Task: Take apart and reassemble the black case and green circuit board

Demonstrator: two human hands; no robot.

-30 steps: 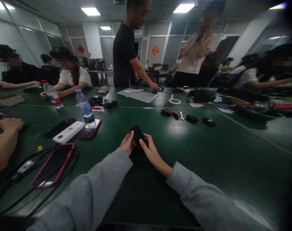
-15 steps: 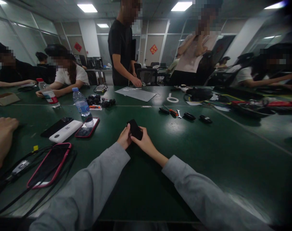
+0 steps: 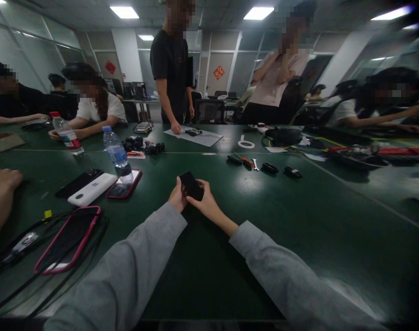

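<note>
A small black rectangular object (image 3: 191, 185) is held in both my hands above the green table (image 3: 209, 276), its dark face tilted up. My left hand (image 3: 178, 196) grips its left side, thumb along the edge. At its right side my right hand (image 3: 204, 197) is closed on it, thumb across the lower edge and fingers behind. The fingers under the object are hidden. To the left lie a phone in a red case (image 3: 124, 184), a white power bank (image 3: 92, 189) and a larger phone in a pink case (image 3: 68, 240) with black cables over it.
Two bottles (image 3: 115, 149) stand at the left. Beyond my hands are a wrench (image 3: 255, 164), black parts (image 3: 270, 168), a tape roll (image 3: 246, 144) and a grey board (image 3: 195, 137). Another person's hand (image 3: 4, 180) rests at the left edge; a person in black (image 3: 169, 69) stands opposite.
The black object has turned slightly, showing more of its flat face. Across the table, the standing person's hand has moved left along the board, and a dark item now shows on it.
</note>
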